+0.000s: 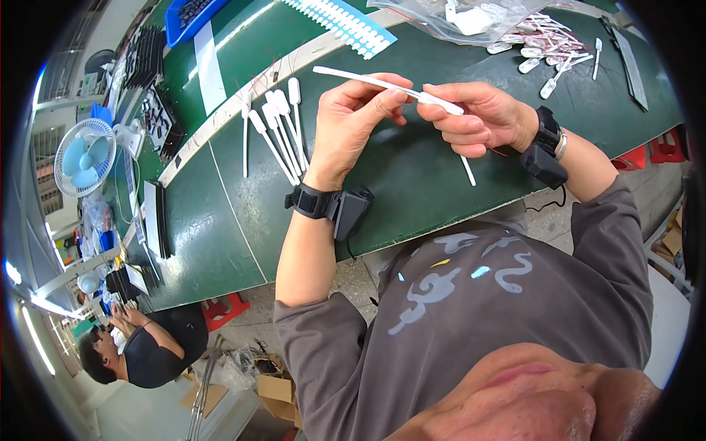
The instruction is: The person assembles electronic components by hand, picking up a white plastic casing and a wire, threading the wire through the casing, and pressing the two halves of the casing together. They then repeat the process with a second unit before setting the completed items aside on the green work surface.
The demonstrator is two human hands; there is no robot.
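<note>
A slim white stick with a wider, paddle-like end (371, 79) is held slantwise above the green table. My left hand (357, 114) pinches its thin stem between thumb and fingers. Closed round the wide end is my right hand (482, 117). Below that hand's curled fingers pokes out a second thin white stem (469, 171); its upper part is hidden by the fingers. Left of my left wrist, several similar white sticks (276, 128) lie side by side on the table, wide ends pointing away from me.
A pile of white paddle-ended pieces with reddish wires (548, 40) lies at the far right, beside a clear plastic bag (471, 22). A blue sheet with white tabs (346, 26) and a blue bin (193, 18) are at the back. A co-worker (151, 338) sits lower left.
</note>
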